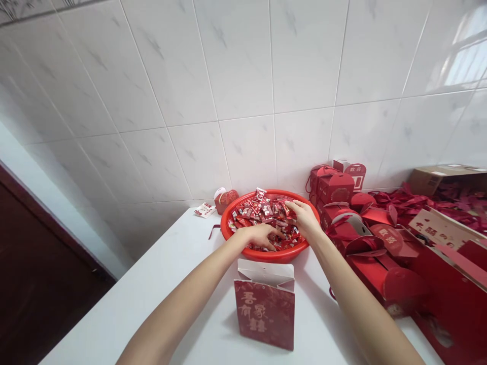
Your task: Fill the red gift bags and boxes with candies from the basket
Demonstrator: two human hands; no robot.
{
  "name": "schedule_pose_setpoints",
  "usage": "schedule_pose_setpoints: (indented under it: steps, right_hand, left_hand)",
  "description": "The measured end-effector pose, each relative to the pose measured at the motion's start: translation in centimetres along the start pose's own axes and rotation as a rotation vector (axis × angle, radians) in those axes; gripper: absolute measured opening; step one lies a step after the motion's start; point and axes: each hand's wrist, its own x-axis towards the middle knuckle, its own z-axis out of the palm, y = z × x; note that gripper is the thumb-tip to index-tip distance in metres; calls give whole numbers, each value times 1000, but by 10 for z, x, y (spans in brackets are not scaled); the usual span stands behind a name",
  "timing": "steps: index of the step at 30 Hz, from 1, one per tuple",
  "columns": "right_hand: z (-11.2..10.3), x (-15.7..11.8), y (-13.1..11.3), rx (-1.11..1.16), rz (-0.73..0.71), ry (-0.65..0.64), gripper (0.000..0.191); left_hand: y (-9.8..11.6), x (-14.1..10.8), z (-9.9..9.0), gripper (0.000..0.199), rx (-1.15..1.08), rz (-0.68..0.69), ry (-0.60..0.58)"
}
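Observation:
A round red plastic basket [224, 223] on the white table is heaped with small wrapped candies [251, 210], mostly red. My left hand [264, 236] reaches in at the front, its fingers apart and touching the candies. Over the basket's right side, my right hand [304, 217] has its fingers bent together at a red wrapped candy [285, 208]; its thumb is hidden. In front of the basket, between my forearms, a dark red paper gift box [265, 314] with gold characters stands upright, its top flaps unfolded. What is inside the box cannot be seen.
Several closed red gift boxes [337, 188] are piled right of the basket. A cardboard box [437, 177] and dark red ribbons [403, 197] lie farther right. Behind the basket's left side are a small red box [225, 201] and a printed card [205, 210]. A tiled wall [247, 147] rises behind.

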Motion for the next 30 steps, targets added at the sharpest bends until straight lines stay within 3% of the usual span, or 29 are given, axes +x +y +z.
schedule_pose_setpoints:
  steps: [6,12,16,21,30]
  right_hand:
    - [0,0,0,10,5,1,26]
    - [-3,4,2,54,-37,58,24]
    - [-5,5,4,60,-32,38,22]
    - [-6,2,4,45,-7,-50,22]
    - [-6,0,2,36,2,-153,27]
  left_hand:
    - [0,-4,1,21,-94,-74,111]
    - [3,-15,-7,25,-107,-123,538]
    - [6,-18,-9,28,-119,-99,697]
    - [9,-19,-10,28,-168,-51,808]
    - [11,-20,-10,24,-222,13,876]
